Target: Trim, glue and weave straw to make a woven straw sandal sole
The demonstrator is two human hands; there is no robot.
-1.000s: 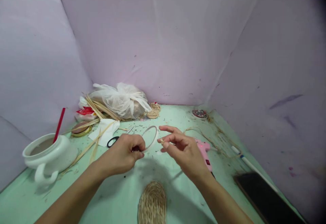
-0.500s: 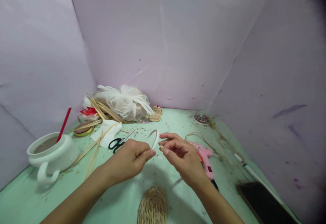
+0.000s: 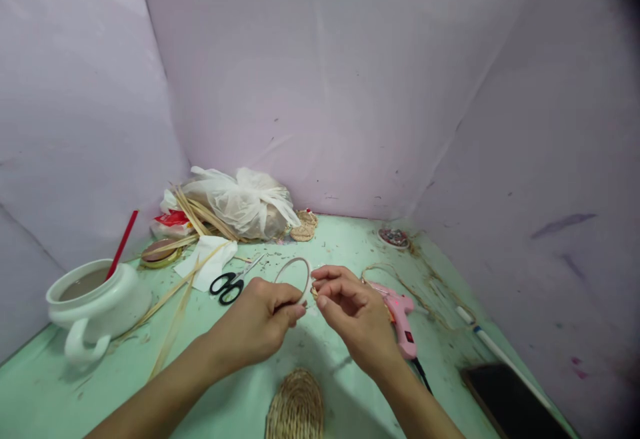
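Note:
My left hand (image 3: 265, 316) is closed round the lower part of a thin, pale ring (image 3: 307, 272), which rises above the fingers and leans away. Just to its right, my right hand (image 3: 353, 302) pinches a small straw-coloured piece (image 3: 314, 290) between thumb and fingertips, close to the ring's edge. Whether the piece touches the ring I cannot tell. Below and between the hands lies an oval coiled mat of woven straw (image 3: 296, 402), cut off by the bottom of the view. Black-handled scissors (image 3: 231, 287) lie partly open beyond my left hand.
A pink glue gun (image 3: 401, 319) with a black cord lies right of my right hand, beside loose twine. Further right are a white stick (image 3: 505, 356) and a dark phone (image 3: 513, 399). At left stands a white pot (image 3: 113, 302); a plastic bag (image 3: 245, 202) sits at the back.
The ring has turned and now shows a wider, rounder loop above my left hand. Both hands keep their grips nearly in place. The whole view has shifted slightly.

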